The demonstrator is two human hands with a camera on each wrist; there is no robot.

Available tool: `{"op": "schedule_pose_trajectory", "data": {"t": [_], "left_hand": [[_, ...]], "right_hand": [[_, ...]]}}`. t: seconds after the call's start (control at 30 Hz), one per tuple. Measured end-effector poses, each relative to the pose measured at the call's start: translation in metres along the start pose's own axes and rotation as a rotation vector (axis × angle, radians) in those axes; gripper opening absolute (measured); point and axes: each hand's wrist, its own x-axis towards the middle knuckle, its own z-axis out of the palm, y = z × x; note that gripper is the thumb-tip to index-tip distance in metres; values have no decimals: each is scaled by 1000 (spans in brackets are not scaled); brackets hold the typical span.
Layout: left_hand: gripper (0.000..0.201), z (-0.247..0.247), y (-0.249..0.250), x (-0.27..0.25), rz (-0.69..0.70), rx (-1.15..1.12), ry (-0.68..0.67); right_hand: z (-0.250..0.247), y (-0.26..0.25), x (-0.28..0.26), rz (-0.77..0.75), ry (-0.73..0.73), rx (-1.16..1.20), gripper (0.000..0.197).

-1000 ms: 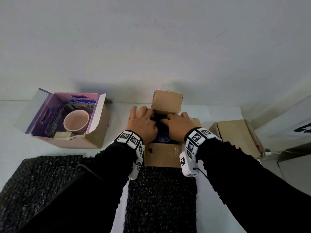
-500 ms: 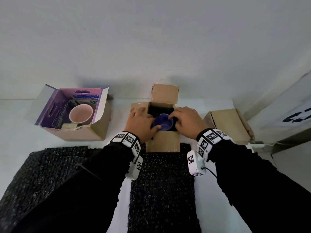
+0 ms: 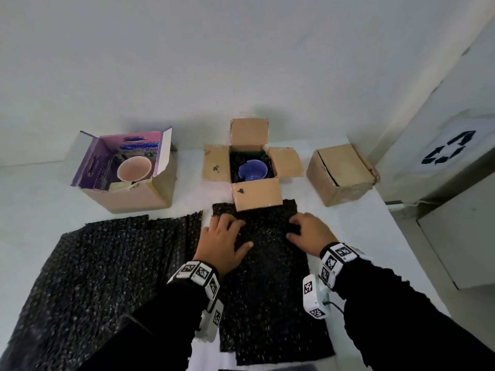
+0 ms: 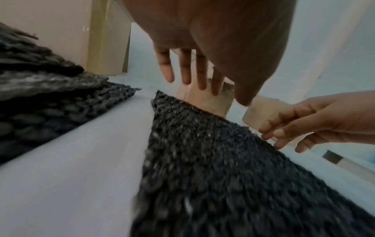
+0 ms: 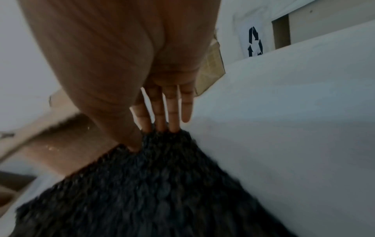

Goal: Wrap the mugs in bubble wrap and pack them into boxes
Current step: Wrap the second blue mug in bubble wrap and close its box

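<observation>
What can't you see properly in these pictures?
- Closed brown cardboard box, head view: shut flaps hide its contents.
- Blue mug in the open brown box, head view: box walls hide its lower part.
- Right hand, right wrist view: the black bubble wrap sheet hides its fingertips; motion blur.

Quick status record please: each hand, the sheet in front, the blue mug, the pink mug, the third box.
left hand: open, over the sheet's far left part
right hand: fingers at the sheet's far right edge; grip unclear
sheet: black bubble wrap, flat, far edge under the middle box
blue mug: in the middle box, flaps open
pink mug: unwrapped, in the purple box
right box: closed
</observation>
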Motion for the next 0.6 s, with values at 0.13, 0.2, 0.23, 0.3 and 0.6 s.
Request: {"op": "schedule_pose_trajectory", "data": {"t": [0.13,0.2,0.23,0.3,0.6], "left_hand": [[87,19,0,-20,-44,74,-346],[90,21,2,-22,-49,74,-358],[90,21,2,-21,-53,59,-357],[91,21,2,-20,-64,32,-362],[107,11,-1,-15,-84,-93,-40]], "right_hand": [[26,-9,-17,118,-17,-68,76],[30,-15,-20,160,9,-20,73],[31,-17,-21,175,17,-8,69],[31,-19,-23,153,44,-10,55],[-2,-31,-28,-138,32,490,32]]}}
